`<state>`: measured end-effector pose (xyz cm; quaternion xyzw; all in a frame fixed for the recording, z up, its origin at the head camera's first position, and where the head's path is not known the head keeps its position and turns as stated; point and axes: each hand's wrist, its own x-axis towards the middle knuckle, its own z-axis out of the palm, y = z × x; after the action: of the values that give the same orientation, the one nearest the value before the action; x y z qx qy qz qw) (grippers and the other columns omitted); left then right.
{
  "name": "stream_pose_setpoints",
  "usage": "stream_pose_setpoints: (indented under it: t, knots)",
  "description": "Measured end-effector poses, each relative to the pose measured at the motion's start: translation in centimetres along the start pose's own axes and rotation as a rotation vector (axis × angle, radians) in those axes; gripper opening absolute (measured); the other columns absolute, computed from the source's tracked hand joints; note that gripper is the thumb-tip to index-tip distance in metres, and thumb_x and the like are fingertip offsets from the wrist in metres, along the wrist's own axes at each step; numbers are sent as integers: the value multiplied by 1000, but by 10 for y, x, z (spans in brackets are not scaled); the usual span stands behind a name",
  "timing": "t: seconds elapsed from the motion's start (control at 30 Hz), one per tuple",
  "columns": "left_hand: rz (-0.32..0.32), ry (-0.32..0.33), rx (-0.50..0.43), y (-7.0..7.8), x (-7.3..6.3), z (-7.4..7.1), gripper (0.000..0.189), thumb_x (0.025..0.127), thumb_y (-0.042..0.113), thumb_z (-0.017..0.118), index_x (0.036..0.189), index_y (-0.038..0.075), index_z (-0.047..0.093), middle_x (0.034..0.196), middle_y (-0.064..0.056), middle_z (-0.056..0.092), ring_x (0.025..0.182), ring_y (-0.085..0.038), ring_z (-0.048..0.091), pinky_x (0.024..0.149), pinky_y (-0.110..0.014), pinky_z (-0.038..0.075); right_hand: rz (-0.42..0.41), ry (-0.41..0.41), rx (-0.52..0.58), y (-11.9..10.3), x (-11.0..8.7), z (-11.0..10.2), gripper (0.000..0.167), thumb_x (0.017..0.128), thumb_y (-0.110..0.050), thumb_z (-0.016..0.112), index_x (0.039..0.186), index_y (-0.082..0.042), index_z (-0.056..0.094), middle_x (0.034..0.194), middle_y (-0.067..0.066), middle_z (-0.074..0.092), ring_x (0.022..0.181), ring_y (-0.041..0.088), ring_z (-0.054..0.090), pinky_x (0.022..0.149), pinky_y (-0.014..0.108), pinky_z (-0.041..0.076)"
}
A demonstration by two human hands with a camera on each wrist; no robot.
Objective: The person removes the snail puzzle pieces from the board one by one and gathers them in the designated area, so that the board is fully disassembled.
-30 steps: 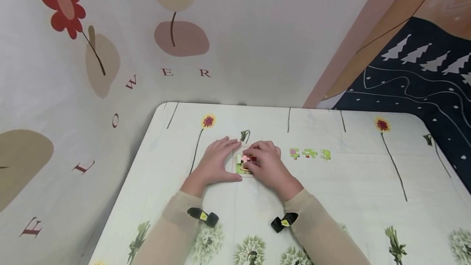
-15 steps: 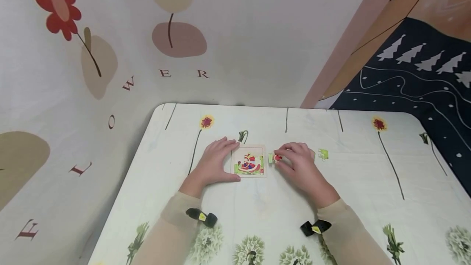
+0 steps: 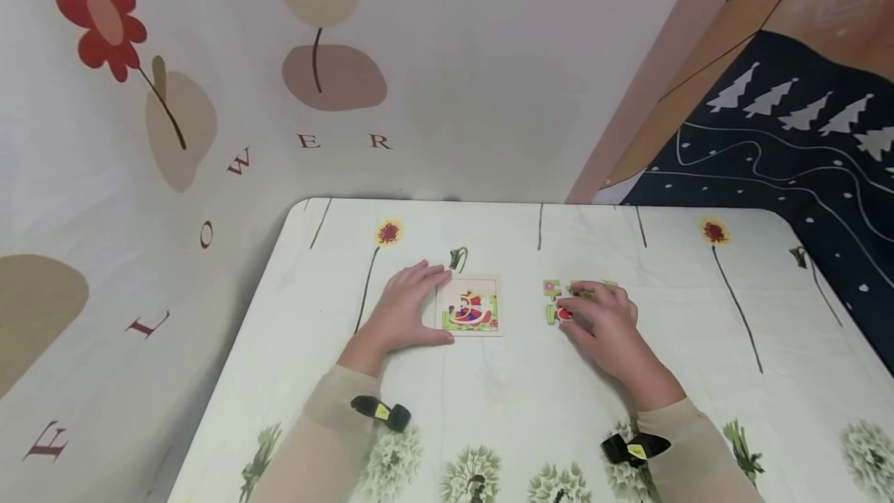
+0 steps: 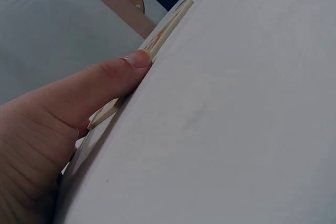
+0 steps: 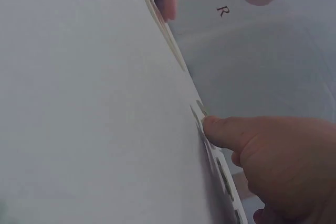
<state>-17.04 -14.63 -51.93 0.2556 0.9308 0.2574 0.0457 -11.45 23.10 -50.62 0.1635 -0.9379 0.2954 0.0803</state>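
Observation:
A square wooden puzzle board (image 3: 466, 281) lies flat on the table, its lower part filled with a red, blue and green picture and its upper part bare. My left hand (image 3: 398, 313) holds the board at its left side, thumb along the near edge and fingers at the far corner. To the right of the board, my right hand (image 3: 615, 332) pinches a green-and-red puzzle piece (image 3: 563, 315) between thumb and fingers, low over the table. In the right wrist view the thumb (image 5: 231, 131) presses on that thin piece; the other fingers are mostly hidden.
A green piece with a pink flower (image 3: 552, 287) lies just beyond the held one. More green pieces (image 3: 581, 286) sit beside it, partly covered by my right hand. The flower-printed tablecloth (image 3: 524, 394) reaches back to a printed fabric wall (image 3: 475, 115).
My right hand has moved right from over the board to the loose pieces, carrying the green-and-red puzzle piece. The left hand stays at the board.

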Motion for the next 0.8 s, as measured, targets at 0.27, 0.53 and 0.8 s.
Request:
stream_pose_setpoints:
  t: [0.27,0.53,0.8]
  knots:
    - [10,8,-5,1,0,0,113,69,57,95,162,14,48,168,-6,42,161,-33,22,129,-57,14,-21,7,15,6,-4,3,32,91,-8,85,122,-12,80,143,18,59,135,49,38,99,76,27]
    - [18,12,0,-1,0,1,112,70,59,95,162,15,49,168,-5,42,161,-32,22,129,-57,15,10,-23,34,4,-4,4,34,92,-7,83,125,-10,79,145,19,57,138,48,35,102,75,25]
    - [9,2,-2,-2,1,1,112,71,61,94,162,16,48,168,-4,41,161,-31,21,130,-56,15,7,-14,44,4,-5,5,32,93,-7,83,125,-10,79,145,19,58,137,47,36,102,74,24]
